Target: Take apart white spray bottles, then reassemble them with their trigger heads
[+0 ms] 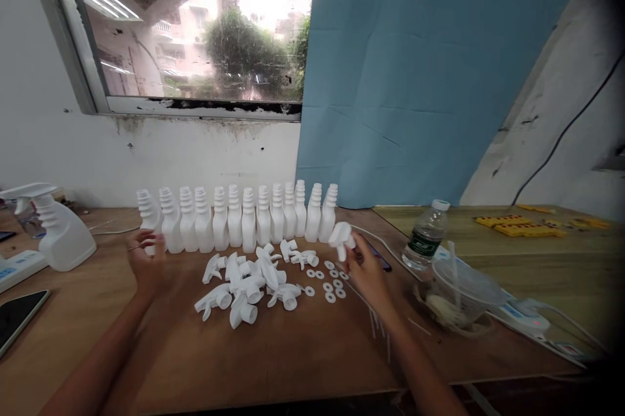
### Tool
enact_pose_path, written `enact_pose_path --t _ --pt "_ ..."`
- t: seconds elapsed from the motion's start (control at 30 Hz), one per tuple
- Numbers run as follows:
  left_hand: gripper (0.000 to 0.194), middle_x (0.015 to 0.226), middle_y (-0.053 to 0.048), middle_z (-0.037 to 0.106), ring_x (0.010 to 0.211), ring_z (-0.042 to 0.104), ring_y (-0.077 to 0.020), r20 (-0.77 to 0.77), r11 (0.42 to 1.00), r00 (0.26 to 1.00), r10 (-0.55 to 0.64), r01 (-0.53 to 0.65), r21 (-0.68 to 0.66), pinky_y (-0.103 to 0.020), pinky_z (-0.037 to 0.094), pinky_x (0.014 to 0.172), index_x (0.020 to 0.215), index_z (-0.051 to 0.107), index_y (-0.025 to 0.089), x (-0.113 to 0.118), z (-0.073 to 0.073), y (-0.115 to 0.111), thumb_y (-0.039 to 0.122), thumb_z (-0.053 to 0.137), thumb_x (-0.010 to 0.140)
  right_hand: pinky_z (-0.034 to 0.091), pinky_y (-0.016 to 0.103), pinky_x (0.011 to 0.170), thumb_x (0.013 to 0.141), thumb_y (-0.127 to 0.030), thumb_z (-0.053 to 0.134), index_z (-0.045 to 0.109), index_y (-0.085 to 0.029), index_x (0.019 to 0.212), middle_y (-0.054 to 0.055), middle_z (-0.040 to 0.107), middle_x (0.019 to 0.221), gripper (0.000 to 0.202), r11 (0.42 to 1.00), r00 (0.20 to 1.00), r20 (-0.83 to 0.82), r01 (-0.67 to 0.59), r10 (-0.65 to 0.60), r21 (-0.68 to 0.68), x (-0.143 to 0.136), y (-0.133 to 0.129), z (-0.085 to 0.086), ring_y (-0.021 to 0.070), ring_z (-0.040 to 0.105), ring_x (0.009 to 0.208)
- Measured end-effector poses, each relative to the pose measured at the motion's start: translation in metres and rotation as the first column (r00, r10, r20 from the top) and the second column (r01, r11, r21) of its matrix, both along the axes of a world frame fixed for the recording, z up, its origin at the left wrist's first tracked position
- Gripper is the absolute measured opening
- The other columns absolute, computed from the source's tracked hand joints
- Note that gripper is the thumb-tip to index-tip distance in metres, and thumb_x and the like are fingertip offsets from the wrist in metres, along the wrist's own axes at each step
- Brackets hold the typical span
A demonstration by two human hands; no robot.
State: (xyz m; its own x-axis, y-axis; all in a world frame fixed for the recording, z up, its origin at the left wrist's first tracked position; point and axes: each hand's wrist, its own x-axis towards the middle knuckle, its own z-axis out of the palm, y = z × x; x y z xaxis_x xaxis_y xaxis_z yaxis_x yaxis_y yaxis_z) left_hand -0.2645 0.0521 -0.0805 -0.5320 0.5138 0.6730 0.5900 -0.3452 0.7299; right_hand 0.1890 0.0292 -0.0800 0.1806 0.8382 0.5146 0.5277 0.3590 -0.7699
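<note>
Head view: the right hand [364, 266] pinches a white spray top [342, 235] over the worktop [185, 364], near small white rings [328, 299]. The left hand [146, 266], fingers bent, is at the leftmost white bottle [149, 213]; I cannot tell if it has hold. More bottles [235, 224] stand in a row near the worktop's back edge, behind loose tops [239, 282].
</note>
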Motion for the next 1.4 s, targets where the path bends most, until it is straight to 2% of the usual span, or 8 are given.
enact_pose_path --t 0.17,0.27,0.33,0.5,0.7,0.83,1.03,1.4 --pt "0.043 0.085 -0.005 0.064 0.071 0.062 -0.0176 0.041 0.839 0.849 -0.527 0.527 -0.133 -0.031 0.052 0.066 0.097 0.059 0.018 0.109 0.004 -0.017 0.059 0.051 0.085 0.048 0.029 0.065 0.088 -0.020 0.047 0.052 -0.025 0.131 0.005 0.072 0.086 0.044 0.986 0.934 0.329 -0.161 0.139 0.040 -0.067 -0.025 -0.006 0.0225 0.066 0.074" --pt "0.044 0.100 -0.008 0.066 0.081 0.063 -0.0198 0.205 0.448 0.492 -0.846 0.865 -0.227 -0.031 0.052 0.071 0.111 0.058 0.018 0.163 0.005 -0.029 0.052 0.060 0.083 0.048 0.028 0.067 0.085 -0.010 0.047 0.050 -0.030 0.133 0.004 0.072 0.094 0.053 0.969 0.896 0.411 -0.228 0.168 0.100 -0.090 -0.029 -0.009 0.0222 0.066 0.078" --pt "0.045 0.101 -0.007 0.066 0.084 0.062 -0.0204 0.317 0.321 0.375 -0.871 0.924 -0.210 -0.030 0.050 0.074 0.111 0.058 0.017 0.182 0.002 -0.033 0.045 0.070 0.078 0.049 0.029 0.072 0.086 -0.009 0.047 0.047 -0.029 0.137 0.006 0.070 0.104 0.055 0.945 0.886 0.405 -0.302 0.228 0.129 -0.096 -0.030 -0.010 0.0221 0.066 0.084" --pt "0.034 0.076 -0.004 0.066 0.064 0.062 -0.0181 0.660 0.180 0.130 -0.740 0.984 0.007 -0.029 0.049 0.061 0.100 0.055 0.015 0.179 -0.007 -0.034 0.037 0.070 0.078 0.048 0.030 0.073 0.097 -0.028 0.043 0.050 -0.024 0.134 0.006 0.065 0.090 0.038 0.895 0.919 0.220 -0.376 0.328 0.239 -0.088 -0.034 -0.011 0.0187 0.061 0.076" --pt "0.031 0.071 -0.005 0.064 0.059 0.060 -0.0168 0.737 0.189 -0.049 -0.674 0.953 0.236 -0.027 0.045 0.055 0.081 0.057 0.014 0.159 0.003 -0.035 0.044 0.064 0.080 0.044 0.029 0.057 0.095 -0.061 0.025 0.063 -0.019 0.093 0.002 0.056 0.062 0.056 0.927 0.916 -0.225 -0.272 0.332 0.257 -0.084 -0.032 -0.011 0.0165 0.053 0.056" --pt "0.044 0.059 -0.003 0.059 0.048 0.052 -0.0129 0.733 0.234 0.011 -0.681 0.951 0.203 -0.024 0.039 0.047 0.072 0.057 0.013 0.160 0.004 -0.033 0.056 0.061 0.080 0.041 0.025 0.052 0.095 -0.055 0.039 0.063 -0.019 0.078 0.000 0.056 0.058 0.046 0.872 0.799 -0.354 -0.469 0.487 0.140 -0.088 -0.035 -0.007 0.0138 0.052 0.052" --pt "0.043 0.051 0.002 0.049 0.040 0.041 -0.0088 0.744 0.292 0.109 -0.659 0.949 0.119 -0.020 0.028 0.039 0.067 0.055 0.015 0.163 -0.001 -0.030 0.055 0.063 0.079 0.049 0.030 0.069 0.089 -0.038 0.058 0.066 -0.021 0.099 0.006 0.064 0.088 0.021 0.731 0.679 -0.283 -0.663 0.678 0.161 -0.088 -0.045 0.005 0.0197 0.062 0.080" --pt "0.040 0.056 0.003 0.049 0.042 0.042 -0.0074 0.696 0.318 0.183 -0.694 0.945 0.069 -0.018 0.031 0.039 0.072 0.052 0.015 0.164 -0.004 -0.030 0.053 0.064 0.078 0.051 0.032 0.084 0.089 -0.016 0.054 0.062 -0.024 0.114 0.007 0.068 0.105 0.027 0.813 0.839 0.129 -0.544 0.529 0.207 -0.095 -0.043 0.000 0.0206 0.063 0.097"
